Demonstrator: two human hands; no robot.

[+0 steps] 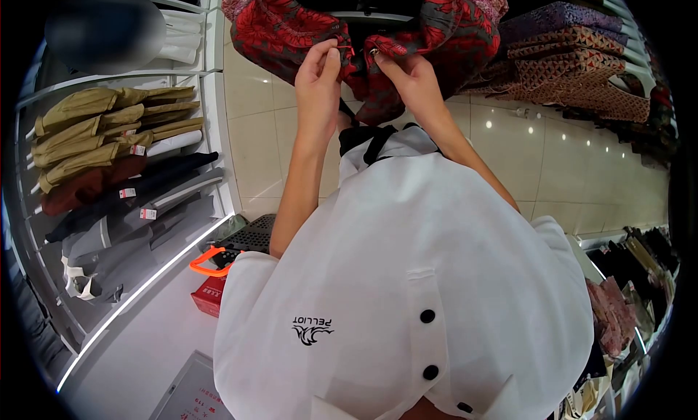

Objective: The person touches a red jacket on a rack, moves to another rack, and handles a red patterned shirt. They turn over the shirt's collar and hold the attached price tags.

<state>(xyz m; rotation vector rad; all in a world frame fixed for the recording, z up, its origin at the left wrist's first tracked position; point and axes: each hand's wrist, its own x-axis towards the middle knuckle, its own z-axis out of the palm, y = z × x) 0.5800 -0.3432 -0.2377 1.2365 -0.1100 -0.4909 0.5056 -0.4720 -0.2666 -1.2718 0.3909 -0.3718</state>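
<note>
A red and dark grey floral garment (280, 31), perhaps a blouse, hangs at the top of the view. The fingers of my left hand (317, 75) are pinched on its left front edge, beside a thin red strip. On the opposite edge, my right hand (416, 82) pinches the cloth around a small shiny fastener (374, 51). A narrow gap separates the two edges between my hands. Behind the neck opening shows part of a hanger (374, 17) with a pale rim. The fingertips partly hide the cloth they hold.
Folded khaki, dark and grey trousers (94, 136) hang on the left shelf rack. More patterned clothes (567, 57) hang at right. A white counter (134, 347) at lower left bears a red box (209, 296) and an orange-handled basket (251, 235). Tiled floor (509, 158) lies below.
</note>
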